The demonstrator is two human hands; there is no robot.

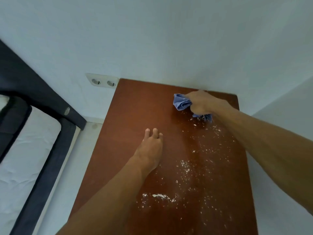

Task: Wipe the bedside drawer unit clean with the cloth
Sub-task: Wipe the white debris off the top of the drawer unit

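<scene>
The bedside drawer unit's reddish-brown wooden top [128, 116] fills the middle of the view, its back edge against the wall. White crumbs and powder [184, 165] are scattered over its right and near parts. My right hand [201, 103] is at the far right corner, shut on a bunched blue cloth [181, 101] pressed on the wood. My left hand [149, 148] lies flat on the top near the centre, fingers together and pointing away, holding nothing.
A white double wall socket [102, 81] sits on the wall just left of the unit's back corner. A dark bed frame [42, 92] with a white mattress [22, 156] stands at the left, a narrow floor gap between it and the unit.
</scene>
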